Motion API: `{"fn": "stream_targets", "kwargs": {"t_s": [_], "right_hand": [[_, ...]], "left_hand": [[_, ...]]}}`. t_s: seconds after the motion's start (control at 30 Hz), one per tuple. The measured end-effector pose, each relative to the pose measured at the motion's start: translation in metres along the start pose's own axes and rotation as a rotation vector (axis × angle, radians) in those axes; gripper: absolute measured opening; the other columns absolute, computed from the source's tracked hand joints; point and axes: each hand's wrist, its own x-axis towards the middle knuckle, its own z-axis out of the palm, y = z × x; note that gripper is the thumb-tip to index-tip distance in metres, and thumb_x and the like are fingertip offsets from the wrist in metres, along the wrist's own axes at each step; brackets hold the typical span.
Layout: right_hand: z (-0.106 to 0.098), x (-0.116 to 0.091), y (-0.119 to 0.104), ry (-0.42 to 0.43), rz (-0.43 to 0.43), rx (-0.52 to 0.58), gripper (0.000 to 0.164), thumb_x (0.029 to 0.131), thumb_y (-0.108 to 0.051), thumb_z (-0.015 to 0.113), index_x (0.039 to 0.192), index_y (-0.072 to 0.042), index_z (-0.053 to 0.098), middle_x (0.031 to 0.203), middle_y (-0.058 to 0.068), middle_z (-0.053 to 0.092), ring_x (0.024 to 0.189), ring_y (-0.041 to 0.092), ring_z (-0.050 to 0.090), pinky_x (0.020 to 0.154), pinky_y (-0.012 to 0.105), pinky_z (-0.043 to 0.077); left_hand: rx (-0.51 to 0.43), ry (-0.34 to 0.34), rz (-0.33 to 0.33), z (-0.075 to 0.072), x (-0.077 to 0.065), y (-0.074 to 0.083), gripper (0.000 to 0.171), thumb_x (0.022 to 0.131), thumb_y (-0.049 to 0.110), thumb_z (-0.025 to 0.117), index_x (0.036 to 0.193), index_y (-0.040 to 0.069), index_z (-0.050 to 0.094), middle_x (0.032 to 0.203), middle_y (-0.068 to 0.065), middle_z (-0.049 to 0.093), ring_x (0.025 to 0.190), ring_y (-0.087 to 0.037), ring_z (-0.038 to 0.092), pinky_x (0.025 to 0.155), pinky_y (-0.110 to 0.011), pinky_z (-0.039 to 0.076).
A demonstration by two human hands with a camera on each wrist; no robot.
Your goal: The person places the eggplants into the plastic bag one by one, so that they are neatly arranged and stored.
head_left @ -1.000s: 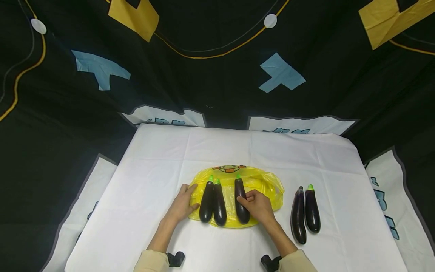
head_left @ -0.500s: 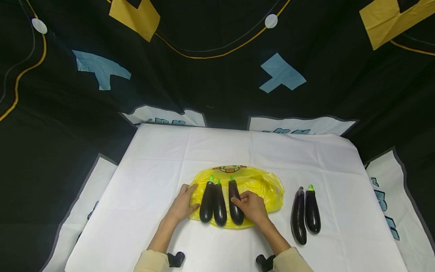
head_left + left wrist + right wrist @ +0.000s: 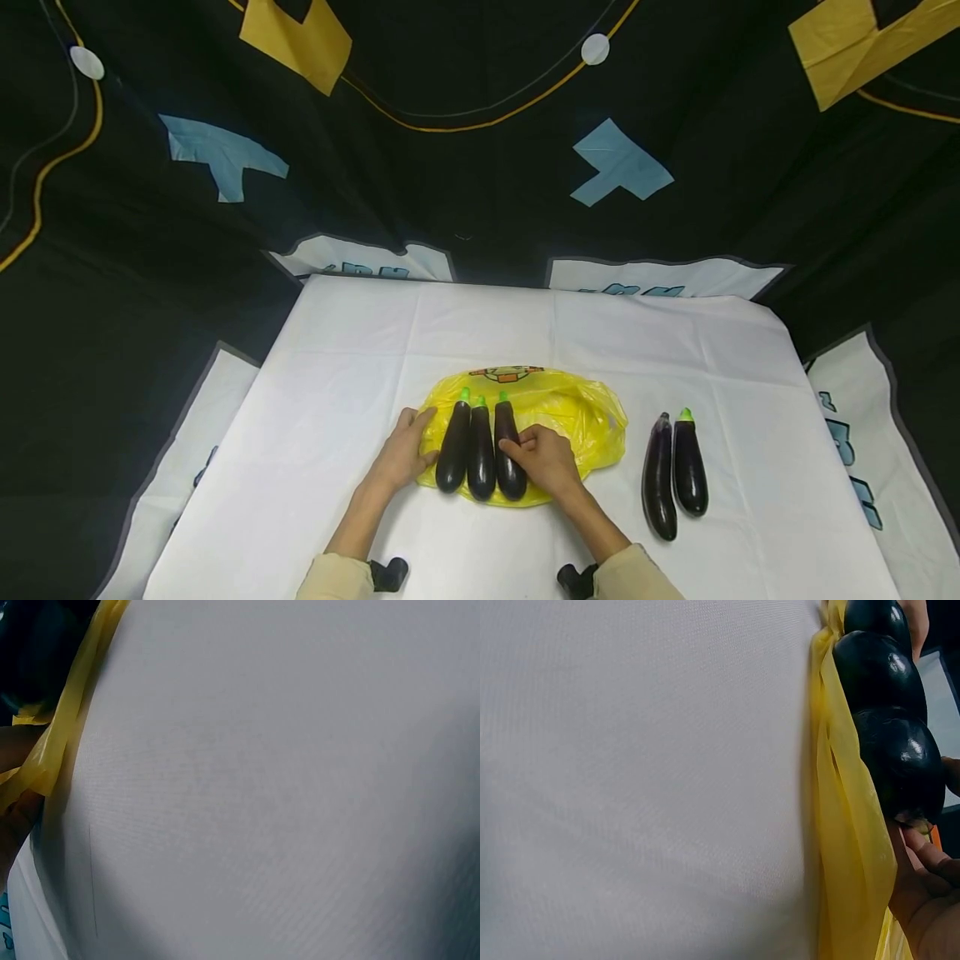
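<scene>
Three dark eggplants lie side by side, green stems away from me, on a yellow plastic bag [image 3: 577, 404] spread flat. My right hand [image 3: 546, 460] grips the rightmost eggplant [image 3: 510, 477] of the row, thumb on top; it lies close against the middle eggplant [image 3: 481, 458]. At the bag's left side my left hand [image 3: 400, 450] pinches the edge, and its thumb reaches near the leftmost eggplant [image 3: 452, 454]. In the left wrist view the yellow film [image 3: 56, 746] passes between thumb and finger. Seen from the right wrist, the eggplants' rounded ends [image 3: 900, 757] line up touching.
Two more eggplants, a longer one [image 3: 658, 479] and a shorter one [image 3: 690, 467], lie on the white tablecloth [image 3: 765, 433] to the right of the bag. A black curtain [image 3: 465, 183] with coloured patches hangs behind the table.
My right hand has slid its eggplant leftward across the bag until it lies beside the other two, which have shifted slightly left. My left hand has stayed at the bag's edge.
</scene>
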Motion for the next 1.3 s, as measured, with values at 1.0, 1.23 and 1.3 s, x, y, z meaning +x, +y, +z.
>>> {"fn": "stream_targets", "kwargs": {"t_s": [1.0, 1.23, 1.3], "right_hand": [[0.01, 0.003, 0.002, 0.013, 0.006, -0.02, 0.045, 0.079, -0.05, 0.071, 0.088, -0.006, 0.064, 0.069, -0.003, 0.065, 0.06, 0.009, 0.057, 0.053, 0.026, 0.046], [0.005, 0.003, 0.001, 0.014, 0.005, -0.003, 0.043, 0.079, -0.048, 0.072, 0.087, -0.006, 0.064, 0.069, -0.003, 0.066, 0.061, 0.009, 0.059, 0.054, 0.026, 0.047], [0.004, 0.004, 0.0, 0.012, 0.01, 0.003, 0.043, 0.079, -0.048, 0.072, 0.087, -0.007, 0.064, 0.069, -0.003, 0.066, 0.062, 0.009, 0.059, 0.054, 0.027, 0.047]], "left_hand": [[0.002, -0.005, -0.026, -0.001, -0.001, 0.003, 0.072, 0.075, 0.004, 0.078, 0.139, 0.003, 0.045, 0.11, -0.008, 0.042, 0.092, -0.021, 0.048, 0.089, -0.038, 0.046], [-0.002, -0.013, -0.026, -0.001, 0.0, 0.003, 0.072, 0.075, 0.005, 0.078, 0.139, 0.003, 0.045, 0.11, -0.008, 0.042, 0.093, -0.021, 0.049, 0.089, -0.039, 0.047], [-0.002, -0.012, -0.024, -0.001, 0.0, 0.003, 0.072, 0.075, 0.005, 0.078, 0.139, 0.003, 0.045, 0.11, -0.008, 0.042, 0.093, -0.021, 0.049, 0.089, -0.038, 0.047]]}}
